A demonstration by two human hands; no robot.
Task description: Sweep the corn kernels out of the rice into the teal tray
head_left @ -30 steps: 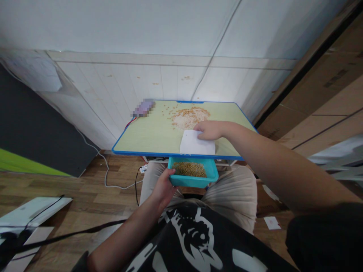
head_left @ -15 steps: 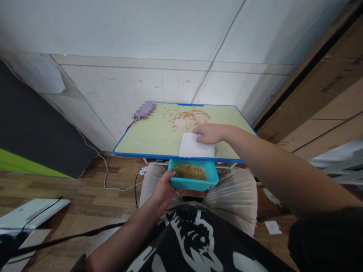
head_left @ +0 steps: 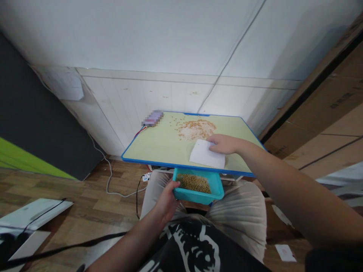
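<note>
My left hand [head_left: 169,199] grips the left end of a turquoise plastic tub [head_left: 195,197], thumb over the rim. Inside the tub lie yellowish soybeans [head_left: 195,183], with some whitish grains at the right. The tub sits over my lap, just below the table's front edge. On the tabletop, my right hand [head_left: 224,144] is closed on a white sheet [head_left: 206,154], which looks like paper or thin card and lies flat near the front edge. Just beyond the sheet spreads a heap of white grains mixed with orange-yellow kernels [head_left: 197,129].
The small folding table [head_left: 159,141] has a blue rim and stands against a white wall. A blurred-out device [head_left: 153,118] with cables rests at its back left corner. Large cardboard boxes [head_left: 326,102] stand to the right. A white cable [head_left: 109,177] runs across the floor.
The white sheet has turned and shifted slightly right on the tabletop with my right hand. My left hand still holds the tub. The whole view has tilted a little.
</note>
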